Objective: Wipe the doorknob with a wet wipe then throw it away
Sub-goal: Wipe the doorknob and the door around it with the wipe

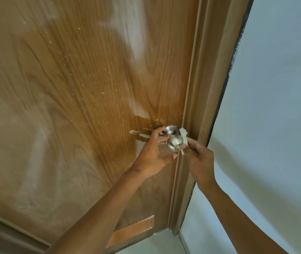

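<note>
A round silver doorknob (175,142) with a brass keyhole sticks out of the wooden door (83,92), near its right edge. A white wet wipe (183,133) is looped behind the knob's neck, over the round base plate. My left hand (152,154) pinches the wipe's end on the knob's left side. My right hand (199,158) pinches the other end on the right, just below the knob. Part of the wipe is hidden behind the knob and my fingers.
The brown door frame (201,99) runs right beside the knob. A pale blue wall (274,107) lies to the right. Light floor (151,244) shows at the bottom, below a bare orange patch (131,230) on the door.
</note>
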A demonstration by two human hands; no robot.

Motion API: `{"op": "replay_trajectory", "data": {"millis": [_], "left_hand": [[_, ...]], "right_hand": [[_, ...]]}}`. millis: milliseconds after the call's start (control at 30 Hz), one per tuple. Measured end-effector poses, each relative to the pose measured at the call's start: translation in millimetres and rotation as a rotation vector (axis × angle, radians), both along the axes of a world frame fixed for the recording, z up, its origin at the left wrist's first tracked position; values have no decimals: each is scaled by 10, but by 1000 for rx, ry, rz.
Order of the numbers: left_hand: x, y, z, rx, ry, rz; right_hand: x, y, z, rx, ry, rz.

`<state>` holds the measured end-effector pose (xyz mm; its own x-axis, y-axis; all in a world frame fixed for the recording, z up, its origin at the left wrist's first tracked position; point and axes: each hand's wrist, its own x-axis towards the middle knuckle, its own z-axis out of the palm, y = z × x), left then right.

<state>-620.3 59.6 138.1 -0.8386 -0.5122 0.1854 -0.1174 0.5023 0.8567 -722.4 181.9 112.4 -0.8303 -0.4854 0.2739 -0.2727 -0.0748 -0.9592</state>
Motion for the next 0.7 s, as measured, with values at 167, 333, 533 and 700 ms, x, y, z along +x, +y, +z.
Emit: {"op": "replay_trajectory", "data": {"millis": [167, 333, 533, 700], "left_hand": [[92, 155, -112, 199, 130, 59], [161, 417, -361, 515, 68, 190], [153, 460, -319, 529, 291, 320], [43, 221, -49, 133, 414, 426]], "right_hand": [[-40, 198, -143, -37, -155, 11], [99, 249, -187, -96, -396, 120], [253, 137, -106, 32, -174, 148], [216, 102, 70, 38, 164, -27]]}}
